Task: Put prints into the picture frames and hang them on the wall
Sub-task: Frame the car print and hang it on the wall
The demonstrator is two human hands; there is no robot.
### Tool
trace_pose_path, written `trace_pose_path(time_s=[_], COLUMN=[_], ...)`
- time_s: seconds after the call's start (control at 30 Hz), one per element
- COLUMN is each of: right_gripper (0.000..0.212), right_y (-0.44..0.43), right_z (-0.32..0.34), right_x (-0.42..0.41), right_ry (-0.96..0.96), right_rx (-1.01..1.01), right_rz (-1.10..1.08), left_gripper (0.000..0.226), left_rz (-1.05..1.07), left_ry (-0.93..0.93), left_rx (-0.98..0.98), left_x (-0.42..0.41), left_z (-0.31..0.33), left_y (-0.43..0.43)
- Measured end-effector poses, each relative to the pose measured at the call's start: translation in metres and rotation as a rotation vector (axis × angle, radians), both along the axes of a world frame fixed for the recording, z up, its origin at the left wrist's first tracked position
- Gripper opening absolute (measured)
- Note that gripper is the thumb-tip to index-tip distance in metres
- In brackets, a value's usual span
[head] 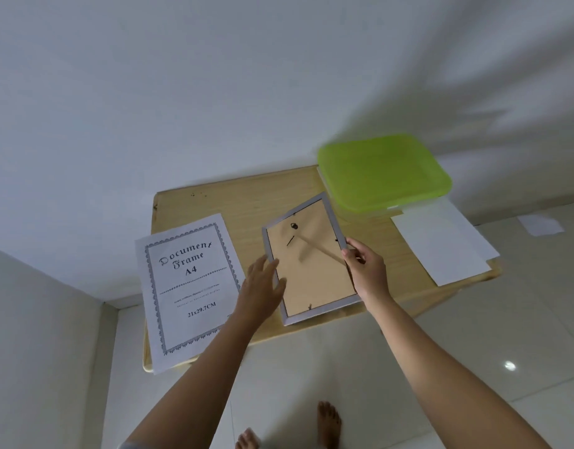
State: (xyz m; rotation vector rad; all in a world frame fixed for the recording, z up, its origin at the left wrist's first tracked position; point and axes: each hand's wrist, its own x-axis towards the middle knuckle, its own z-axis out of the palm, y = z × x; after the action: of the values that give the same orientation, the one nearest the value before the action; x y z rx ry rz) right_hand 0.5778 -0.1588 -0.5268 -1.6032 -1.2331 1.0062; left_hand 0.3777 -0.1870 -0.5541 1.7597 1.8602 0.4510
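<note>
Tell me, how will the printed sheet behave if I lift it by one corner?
The sheet looks thin, so it will probably droop. It likely weighs little and may slide easily, since its near end overhangs the table.

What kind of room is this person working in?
Probably a room in a home: a low wooden table against a plain white wall, a glossy tiled floor, and bare feet.
</note>
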Motion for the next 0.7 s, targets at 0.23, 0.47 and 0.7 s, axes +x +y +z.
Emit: trace_pose_path(time_s=[0.23, 0.47, 0.7], right_gripper=[0.031, 0.032, 0.034], right_y=[0.002, 0.007, 0.008], right_z=[0.058, 0.114, 0.15], right_x=[-0.012, -0.024, -0.041], right_ry=[0.008, -0.239, -0.526], right_rx=[0.296, 0.706, 0.951], right_rz=[-0.033, -0.079, -0.115], left_gripper=[0.052, 0.061, 0.07], left_rz=[-0.021, 0.021, 0.024], left_ry=[-0.455, -0.789, -0.875], left_rx=[0.229, 0.348, 0.49], left_x=[0.046, 0.058, 0.043], left_z=[0.13, 0.21, 0.25], left_y=[0.066, 0.085, 0.083])
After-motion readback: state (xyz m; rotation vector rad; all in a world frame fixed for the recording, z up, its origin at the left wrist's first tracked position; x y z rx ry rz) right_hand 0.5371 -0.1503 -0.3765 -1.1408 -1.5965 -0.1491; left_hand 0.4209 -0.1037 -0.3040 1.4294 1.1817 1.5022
